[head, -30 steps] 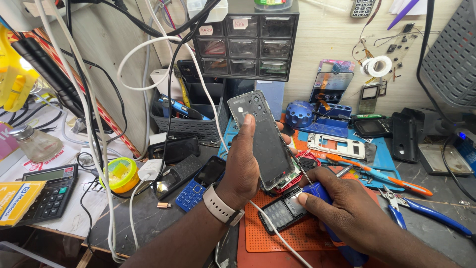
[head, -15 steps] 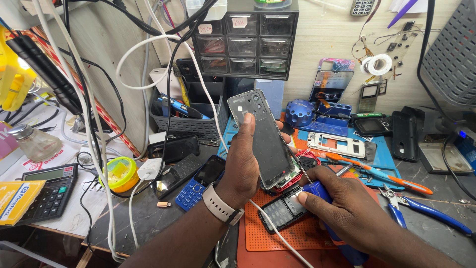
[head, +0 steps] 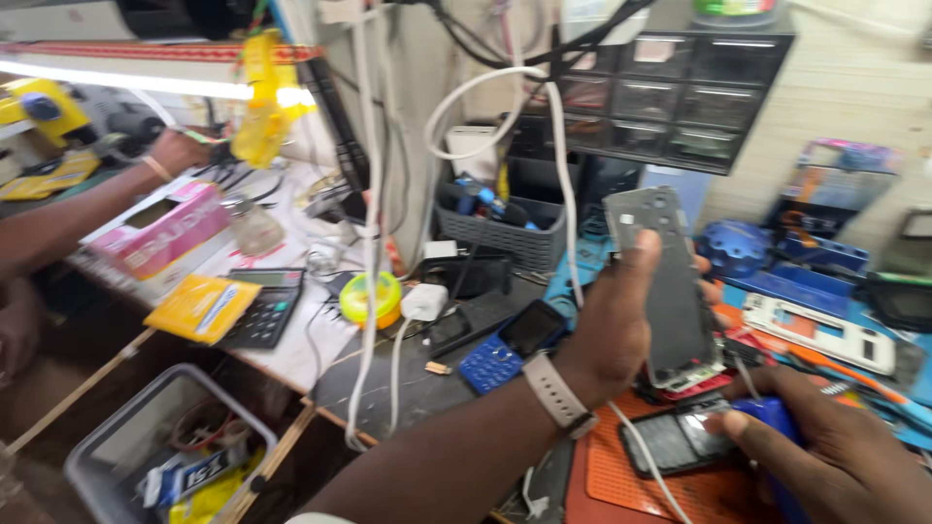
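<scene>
The right hand (head: 835,456) curls round a blue tool (head: 772,419) beside a dark phone (head: 675,442) on the orange mat (head: 621,475). Above, the left hand (head: 616,325) grips a grey phone back (head: 670,281) upright. Beyond stands a drawer cabinet (head: 680,97).

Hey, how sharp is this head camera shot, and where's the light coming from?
Head view: motion blur smears the whole frame, worst toward the edges; the left hand holding the grey phone back panel is soft, the right hand at the lower right too. A bright strip light glares at upper left and is blown out; the bench is otherwise evenly lit, with no hard shadows.
</scene>
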